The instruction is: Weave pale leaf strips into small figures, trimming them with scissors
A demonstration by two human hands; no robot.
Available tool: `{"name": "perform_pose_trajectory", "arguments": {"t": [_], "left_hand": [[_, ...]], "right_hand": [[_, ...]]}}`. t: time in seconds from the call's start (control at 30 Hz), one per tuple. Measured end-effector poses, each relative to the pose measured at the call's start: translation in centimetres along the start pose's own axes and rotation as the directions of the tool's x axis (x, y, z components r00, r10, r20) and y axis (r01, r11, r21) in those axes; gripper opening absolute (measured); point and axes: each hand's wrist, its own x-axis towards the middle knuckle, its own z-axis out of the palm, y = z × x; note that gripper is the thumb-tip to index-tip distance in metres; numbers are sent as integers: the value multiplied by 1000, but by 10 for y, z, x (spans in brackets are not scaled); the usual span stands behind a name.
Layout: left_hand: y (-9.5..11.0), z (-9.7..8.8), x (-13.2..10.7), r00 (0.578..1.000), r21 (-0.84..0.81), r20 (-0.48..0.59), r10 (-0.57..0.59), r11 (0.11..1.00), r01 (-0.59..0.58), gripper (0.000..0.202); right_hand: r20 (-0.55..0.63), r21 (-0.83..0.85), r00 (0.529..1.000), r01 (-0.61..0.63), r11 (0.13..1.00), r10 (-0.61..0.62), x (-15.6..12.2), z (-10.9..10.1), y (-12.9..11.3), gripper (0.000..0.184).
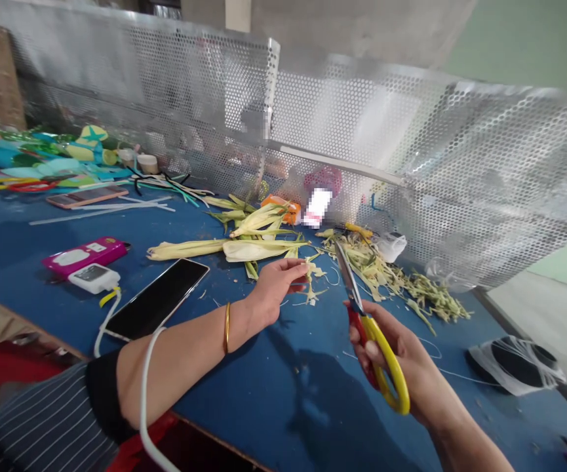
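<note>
My left hand (276, 283) rests on the blue table (273, 393), fingers pinched on a small strip of pale corn husk (311, 270). A gold bangle sits on that wrist. My right hand (401, 357) grips yellow-and-red-handled scissors (366, 321), blades pointing up and away toward the husk strip. Whole corn husks (244, 244) lie just beyond my left hand. A heap of cut husk scraps (401, 278) spreads to the right of the blades.
A black phone (158, 296), a white charger with cable (94, 277) and a pink power bank (85, 253) lie at left. Colourful craft pieces (47, 164) and another phone (86, 195) sit far left. A perforated metal screen (411, 151) backs the table. A spool of thread (519, 360) sits right.
</note>
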Motion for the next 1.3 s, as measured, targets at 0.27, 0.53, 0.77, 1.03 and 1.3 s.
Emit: {"name": "perform_pose_trajectory", "arguments": {"t": [0.27,0.53,0.77,1.03,1.3], "left_hand": [[-1,1,-1,999,-30,26,38,999,-37,11],[-4,-1,2,999,-143,40,9,990,-3,11],[-1,4,-2,994,-232,24,-105,967,107,6],[-4,7,-6,984,-328,28,-176,928,175,12],[-3,8,-6,984,-338,39,-175,924,178,11]], "right_hand": [[163,9,987,-1,1000,-1,-3,2,11,58],[77,-157,997,22,987,-10,-2,9,7,60],[-88,-327,996,-24,945,-5,2,20,7,62],[-180,-533,981,-37,845,-71,4,25,16,55],[-156,-503,987,-43,863,-42,1,31,15,56]]}}
